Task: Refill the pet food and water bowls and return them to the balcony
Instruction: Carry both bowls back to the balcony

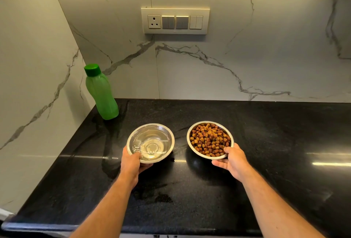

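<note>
My left hand (pixel 133 162) grips the round steel water bowl (pixel 151 142); my right hand (pixel 230 159) grips the round steel kibble bowl (pixel 209 140), over the black stone surface (pixel 266 142).

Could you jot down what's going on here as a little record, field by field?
place: black countertop, marble wall behind
left hand: grips water bowl by near rim
right hand: grips kibble bowl by near rim
green bottle: capped, upright, back left corner
switch panel: on wall
refilling: looks done
</note>
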